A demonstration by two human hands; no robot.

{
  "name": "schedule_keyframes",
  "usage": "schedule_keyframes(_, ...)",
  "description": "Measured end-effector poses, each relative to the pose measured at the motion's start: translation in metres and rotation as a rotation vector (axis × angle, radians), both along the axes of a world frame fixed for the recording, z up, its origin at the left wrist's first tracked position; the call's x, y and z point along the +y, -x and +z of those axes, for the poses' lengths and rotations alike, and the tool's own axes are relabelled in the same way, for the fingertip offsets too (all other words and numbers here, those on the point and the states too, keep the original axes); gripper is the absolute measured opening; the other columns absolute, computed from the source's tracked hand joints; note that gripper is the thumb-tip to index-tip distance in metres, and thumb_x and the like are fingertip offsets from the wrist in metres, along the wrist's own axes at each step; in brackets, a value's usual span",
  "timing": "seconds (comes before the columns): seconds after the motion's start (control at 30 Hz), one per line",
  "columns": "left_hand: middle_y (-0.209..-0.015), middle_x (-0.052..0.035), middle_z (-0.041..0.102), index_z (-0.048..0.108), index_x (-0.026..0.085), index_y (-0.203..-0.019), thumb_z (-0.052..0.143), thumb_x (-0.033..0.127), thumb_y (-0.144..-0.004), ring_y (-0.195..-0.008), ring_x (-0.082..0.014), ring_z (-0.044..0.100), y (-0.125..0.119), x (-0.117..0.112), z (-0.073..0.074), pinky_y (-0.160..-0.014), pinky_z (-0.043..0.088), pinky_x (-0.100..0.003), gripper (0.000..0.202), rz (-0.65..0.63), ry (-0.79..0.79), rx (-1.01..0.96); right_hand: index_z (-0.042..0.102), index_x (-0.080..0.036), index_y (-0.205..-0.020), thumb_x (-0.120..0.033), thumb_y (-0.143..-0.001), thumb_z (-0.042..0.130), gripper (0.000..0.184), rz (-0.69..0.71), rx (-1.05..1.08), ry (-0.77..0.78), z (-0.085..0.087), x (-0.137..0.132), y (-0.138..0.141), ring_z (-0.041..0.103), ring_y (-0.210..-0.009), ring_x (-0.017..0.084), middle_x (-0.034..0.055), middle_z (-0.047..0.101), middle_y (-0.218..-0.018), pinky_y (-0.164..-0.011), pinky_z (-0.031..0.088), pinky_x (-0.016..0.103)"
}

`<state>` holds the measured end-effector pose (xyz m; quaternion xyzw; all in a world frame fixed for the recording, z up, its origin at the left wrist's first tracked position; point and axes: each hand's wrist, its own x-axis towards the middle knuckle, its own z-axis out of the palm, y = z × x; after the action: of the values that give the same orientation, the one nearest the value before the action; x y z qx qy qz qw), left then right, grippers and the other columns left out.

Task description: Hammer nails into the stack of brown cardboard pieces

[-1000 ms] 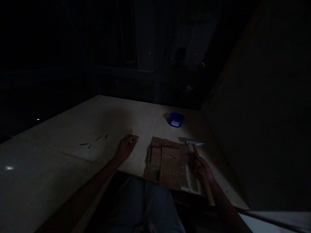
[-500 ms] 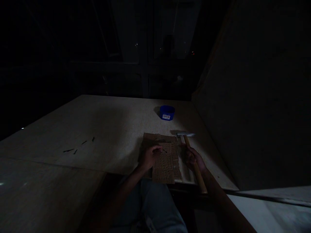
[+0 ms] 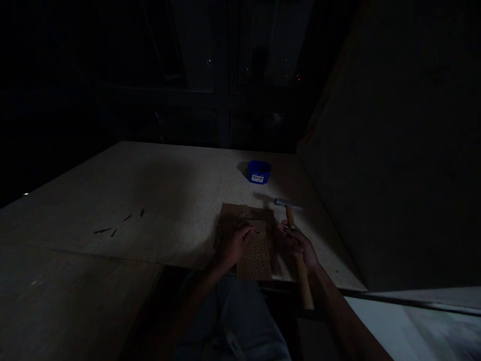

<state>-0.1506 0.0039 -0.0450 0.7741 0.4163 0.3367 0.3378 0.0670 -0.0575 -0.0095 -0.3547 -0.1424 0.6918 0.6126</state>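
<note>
My left hand (image 3: 235, 246) lies over a ridged brown cardboard piece (image 3: 255, 268), thumb and forefinger pinched at a small, thin dark nail (image 3: 257, 230) by the fingertips; the dim light blurs its shape. Under that piece lies a larger brown cardboard sheet (image 3: 229, 213). To the right, my right hand (image 3: 302, 245) holds a hammer (image 3: 305, 286) by its wooden handle, with some fingers loosened from the grip. The metal head is up and away from me, just above the table, and the handle's end points toward me past the table edge.
A blue plastic tub (image 3: 258, 173) with a white label stands behind the cardboard. Several thin dark pieces (image 3: 128, 218) like nails lie on the pale table (image 3: 180, 190) at the left. A dark upright panel (image 3: 394, 175) borders the right side. The room is very dark.
My right hand's fingers have loosened and spread around the handle, and the hammer has tilted more upright, its head slightly raised. My left hand has shifted slightly right.
</note>
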Motion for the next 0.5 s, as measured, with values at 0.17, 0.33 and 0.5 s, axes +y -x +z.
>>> schedule_keyframes(0.17, -0.109, -0.0059, 0.075, 0.073, 0.025, -0.112, 0.051, 0.022, -0.099, -0.103, -0.0204, 0.068, -0.001, 0.003, -0.001, -0.094, 0.053, -0.034, 0.026, -0.043, -0.107, 0.043, 0.056, -0.022, -0.095, -0.031, -0.069, 0.084, 0.040, -0.011, -0.318, -0.005, 0.014, -0.003, 0.036, 0.043, -0.034, 0.001, 0.0042, 0.077, -0.104, -0.028, 0.038, 0.015)
schedule_keyframes(0.33, -0.107, -0.0065, 0.075, 0.074, 0.024, -0.112, 0.055, 0.020, -0.097, -0.102, -0.0216, 0.068, -0.001, 0.005, -0.007, -0.094, 0.053, -0.036, 0.025, 0.009, -0.135, 0.057, 0.052, -0.022, -0.092, -0.041, -0.065, 0.087, 0.048, -0.079, -0.457, -0.041, -0.006, -0.004, 0.053, 0.059, -0.044, 0.011, 0.0060, 0.078, -0.098, -0.037, 0.051, 0.024)
schedule_keyframes(0.5, -0.105, -0.0071, 0.076, 0.075, 0.022, -0.109, 0.056, 0.020, -0.095, -0.098, -0.0208, 0.069, 0.000, 0.005, -0.007, -0.090, 0.054, -0.035, 0.023, -0.013, -0.102, 0.024, 0.050, -0.023, -0.093, -0.046, -0.068, 0.082, 0.047, -0.057, -0.525, -0.017, -0.016, -0.003, 0.053, 0.058, -0.039, 0.012, 0.0032, 0.077, -0.088, -0.035, 0.048, 0.025)
